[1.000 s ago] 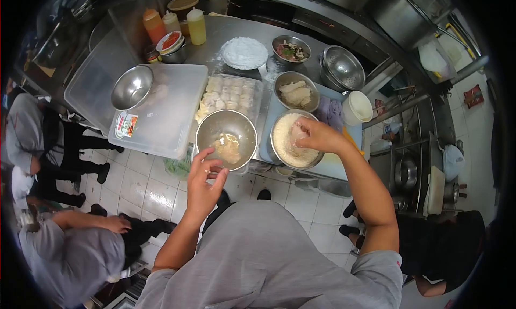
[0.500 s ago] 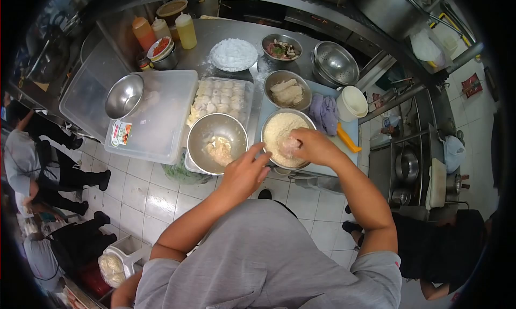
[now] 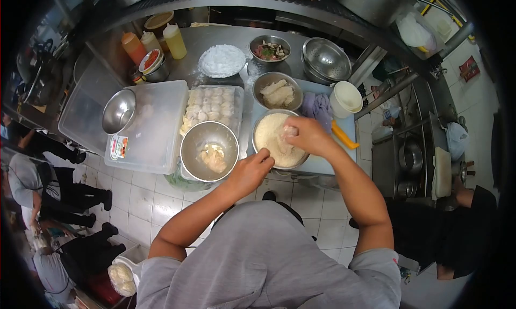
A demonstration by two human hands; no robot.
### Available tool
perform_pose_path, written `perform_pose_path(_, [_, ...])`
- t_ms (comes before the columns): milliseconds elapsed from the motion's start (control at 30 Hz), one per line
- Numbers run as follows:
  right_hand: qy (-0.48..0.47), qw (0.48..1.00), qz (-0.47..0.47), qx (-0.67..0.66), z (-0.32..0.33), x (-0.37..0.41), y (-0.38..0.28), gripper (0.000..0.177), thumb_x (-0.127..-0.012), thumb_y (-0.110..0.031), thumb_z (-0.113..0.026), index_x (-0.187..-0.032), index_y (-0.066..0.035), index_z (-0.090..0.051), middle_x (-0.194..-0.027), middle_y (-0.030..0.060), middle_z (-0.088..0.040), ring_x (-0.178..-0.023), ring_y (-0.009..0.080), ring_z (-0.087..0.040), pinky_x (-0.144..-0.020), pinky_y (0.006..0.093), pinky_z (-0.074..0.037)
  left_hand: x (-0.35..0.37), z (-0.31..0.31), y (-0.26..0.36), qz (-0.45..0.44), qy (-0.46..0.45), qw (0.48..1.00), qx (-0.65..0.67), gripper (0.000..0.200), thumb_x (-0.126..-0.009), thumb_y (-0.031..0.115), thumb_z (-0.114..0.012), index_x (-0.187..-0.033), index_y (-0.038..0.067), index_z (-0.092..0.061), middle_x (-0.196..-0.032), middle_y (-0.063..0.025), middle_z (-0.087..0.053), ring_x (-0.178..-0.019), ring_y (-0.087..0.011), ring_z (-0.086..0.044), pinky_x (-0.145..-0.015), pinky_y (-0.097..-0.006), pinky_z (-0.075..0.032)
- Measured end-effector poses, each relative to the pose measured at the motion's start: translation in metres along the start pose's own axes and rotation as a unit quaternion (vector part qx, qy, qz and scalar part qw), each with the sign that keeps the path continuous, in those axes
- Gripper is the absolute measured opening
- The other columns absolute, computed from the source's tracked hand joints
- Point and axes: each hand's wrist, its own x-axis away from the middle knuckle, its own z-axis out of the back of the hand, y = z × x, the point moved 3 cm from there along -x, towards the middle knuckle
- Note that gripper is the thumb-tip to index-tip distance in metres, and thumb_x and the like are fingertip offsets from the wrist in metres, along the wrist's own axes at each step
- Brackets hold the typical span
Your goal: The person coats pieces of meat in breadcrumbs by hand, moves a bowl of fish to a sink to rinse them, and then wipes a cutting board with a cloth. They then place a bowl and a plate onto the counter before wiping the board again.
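Note:
My right hand [image 3: 307, 137] is closed on a pale, crumb-coated piece [image 3: 290, 130] over the right side of a metal bowl of crumbs [image 3: 269, 133]. At that bowl's lower left rim is my left hand [image 3: 251, 172], its fingers bent together; whether they grip the rim or something small is hidden. To the left, a metal bowl [image 3: 189, 164] contains a pale, wet lump [image 3: 214, 158]. Behind the crumbs, another metal bowl [image 3: 259, 103] has long pale pieces [image 3: 278, 93] in it.
A plate of white powder [image 3: 221, 60], a tray of round pale pieces [image 3: 215, 102] and a clear lidded box [image 3: 156, 142] stand on the left. On the right are a purple cloth [image 3: 318, 110], a yellow-handled tool [image 3: 344, 136] and a white tub [image 3: 345, 98]. Co-workers stand on both sides.
The view has shifted slightly. My left hand has come in to the crumb bowl's rim and its fingers have drawn together. My right hand stays at the crumbs with the piece.

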Motion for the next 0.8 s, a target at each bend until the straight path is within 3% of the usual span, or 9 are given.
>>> perform_pose_path(33, [0.009,1.000,0.011,-0.011,0.010,0.002,0.001,0.025,-0.075,-0.016,-0.069,-0.095,-0.003,-0.059,-0.079,0.0104,-0.061,-0.070,0.0187,-0.057,-0.067,0.0311,-0.047,-0.005,0.003,0.003,0.000,-0.003,1.000,0.001,0.013,-0.076,0.004,-0.059,-0.087,0.007,-0.052,-0.091,-0.0077,-0.050,-0.071,-0.0248,-0.060,-0.057,-0.0369,-0.050])
perform_pose_path(133, [0.002,0.997,-0.027,-0.075,0.039,0.009,-0.006,0.027,-0.075,-0.016,-0.066,-0.098,-0.003,-0.060,-0.084,0.0157,-0.063,-0.079,0.0296,-0.062,-0.071,0.0366,-0.048,-0.018,0.013,0.023,-0.051,-0.042,0.997,-0.034,0.009,-0.076,0.003,-0.056,-0.083,0.005,-0.051,-0.088,-0.0083,-0.050,-0.073,-0.0254,-0.060,-0.060,-0.0371,-0.050])
perform_pose_path(233, [0.018,0.998,-0.006,-0.060,0.047,0.014,-0.010,0.023,-0.077,-0.013,-0.064,-0.097,-0.002,-0.060,-0.084,0.0146,-0.062,-0.078,0.0274,-0.061,-0.070,0.0347,-0.047,-0.017,0.018,0.003,-0.043,-0.068,0.996,-0.024,0.010,-0.075,0.002,-0.056,-0.085,0.004,-0.054,-0.089,-0.0072,-0.052,-0.077,-0.0251,-0.060,-0.062,-0.0364,-0.051])
perform_pose_path(333, [0.011,0.999,0.032,-0.006,0.045,0.019,-0.014,0.023,-0.078,-0.013,-0.064,-0.097,-0.002,-0.060,-0.086,0.0146,-0.062,-0.078,0.0278,-0.061,-0.071,0.0350,-0.047,-0.010,0.015,0.000,-0.070,-0.024,0.997,-0.017,0.014,-0.074,0.002,-0.056,-0.088,0.005,-0.056,-0.092,-0.0060,-0.055,-0.079,-0.0248,-0.060,-0.063,-0.0359,-0.052])
perform_pose_path(433, [0.011,0.998,0.056,0.008,0.046,0.023,-0.025,0.020,-0.079,-0.012,-0.064,-0.096,-0.003,-0.061,-0.085,0.0106,-0.062,-0.077,0.0229,-0.060,-0.070,0.0320,-0.047,-0.001,0.012,-0.005,-0.026,-0.001,1.000,-0.002,0.018,-0.075,0.003,-0.061,-0.092,0.005,-0.058,-0.097,-0.0065,-0.055,-0.081,-0.0247,-0.061,-0.065,-0.0362,-0.052])
perform_pose_path(667, [-0.117,0.991,0.072,-0.006,0.037,0.019,-0.045,0.025,-0.075,-0.011,-0.064,-0.099,-0.003,-0.060,-0.088,0.0123,-0.063,-0.080,0.0260,-0.061,-0.074,0.0338,-0.047,0.012,0.031,0.012,0.075,0.070,0.994,0.038,0.026,-0.073,0.007,-0.071,-0.096,0.007,-0.060,-0.107,-0.0074,-0.054,-0.075,-0.0207,-0.063,-0.062,-0.0334,-0.052])
perform_pose_path(733, [-0.141,0.986,0.086,0.004,0.014,0.005,-0.020,0.028,-0.075,-0.011,-0.064,-0.101,-0.004,-0.060,-0.092,0.0120,-0.063,-0.081,0.0274,-0.061,-0.074,0.0355,-0.048,0.013,0.028,0.013,0.051,0.083,0.994,0.042,0.025,-0.072,0.008,-0.073,-0.094,0.006,-0.060,-0.108,-0.0073,-0.055,-0.074,-0.0197,-0.063,-0.061,-0.0325,-0.051])
perform_pose_path(800, [0.009,0.987,0.129,0.101,-0.004,-0.003,-0.006,0.031,-0.074,-0.012,-0.066,-0.103,-0.005,-0.059,-0.095,0.0122,-0.061,-0.084,0.0294,-0.061,-0.075,0.0372,-0.048,0.012,0.024,0.013,0.030,0.093,0.995,0.037,0.024,-0.071,0.008,-0.074,-0.091,0.006,-0.060,-0.106,-0.0070,-0.055,-0.073,-0.0194,-0.062,-0.061,-0.0320,-0.051])
